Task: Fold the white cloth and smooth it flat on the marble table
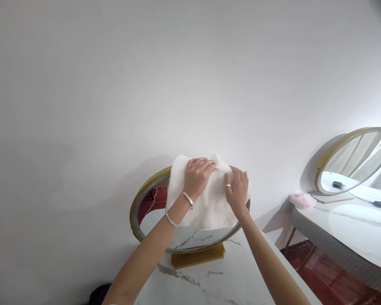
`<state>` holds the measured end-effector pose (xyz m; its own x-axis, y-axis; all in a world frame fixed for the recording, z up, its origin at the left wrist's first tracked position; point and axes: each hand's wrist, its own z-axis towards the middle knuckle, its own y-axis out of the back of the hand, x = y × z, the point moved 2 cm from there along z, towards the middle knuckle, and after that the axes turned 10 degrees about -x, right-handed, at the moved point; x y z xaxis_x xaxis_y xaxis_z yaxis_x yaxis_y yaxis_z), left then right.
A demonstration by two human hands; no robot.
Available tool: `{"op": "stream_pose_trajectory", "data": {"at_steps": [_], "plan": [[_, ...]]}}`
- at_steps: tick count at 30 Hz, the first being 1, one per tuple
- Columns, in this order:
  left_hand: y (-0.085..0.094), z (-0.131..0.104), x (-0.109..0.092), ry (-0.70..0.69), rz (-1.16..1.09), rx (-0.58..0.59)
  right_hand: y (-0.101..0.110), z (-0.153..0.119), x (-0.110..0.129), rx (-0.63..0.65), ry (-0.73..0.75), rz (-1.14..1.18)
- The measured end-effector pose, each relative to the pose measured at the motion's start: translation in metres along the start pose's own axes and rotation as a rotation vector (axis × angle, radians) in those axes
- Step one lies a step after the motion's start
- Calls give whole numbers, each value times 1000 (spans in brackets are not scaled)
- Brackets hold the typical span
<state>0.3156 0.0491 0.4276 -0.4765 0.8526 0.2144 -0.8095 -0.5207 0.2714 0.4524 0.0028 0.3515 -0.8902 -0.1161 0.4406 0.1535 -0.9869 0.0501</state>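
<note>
A white cloth [209, 207] lies over an oval mirror [150, 220], covering it from roughly 12 to 3 o'clock. The left hand [198, 177] rests at the cloth's 11 o'clock, fingers bent beside a raised fold; the right hand [237, 189] rests at 2 o'clock, thumb parted from the fingers. Whether either pinches the fabric, I cannot tell. The step in hand looks like wiping the glass; the next move seems to call for light, even pressure toward the bare glass at 6 to 9 o'clock. The mirror's gold base [198, 255] stands at 6 o'clock on a marbled table [228, 271]. Farther out, toward 3 o'clock, are a second mirror [357, 161] and table.
</note>
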Motion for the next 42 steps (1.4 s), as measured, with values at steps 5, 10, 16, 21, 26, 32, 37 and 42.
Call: {"op": "stream_pose_trajectory", "data": {"at_steps": [5,10,16,21,26,32,37,42], "plan": [[59,-31,46,280,-19,-137,-35,6,65,-13,297,-1],[93,-88,81,603,51,-236,-67,-12,109,229,848,103],[81,-86,76,463,108,-311,-63,-18,100,204,846,74],[31,-33,39,158,91,-157,-41,-26,43,-6,462,-38],[-26,-7,-8,-168,29,29,-21,-53,-2,-172,117,-98],[-1,-16,18,42,50,-127,-34,-41,30,-178,261,-34],[60,-88,75,320,198,-417,-67,-49,82,62,685,125],[77,-226,62,434,389,-150,-67,-124,83,472,1062,378]]}}
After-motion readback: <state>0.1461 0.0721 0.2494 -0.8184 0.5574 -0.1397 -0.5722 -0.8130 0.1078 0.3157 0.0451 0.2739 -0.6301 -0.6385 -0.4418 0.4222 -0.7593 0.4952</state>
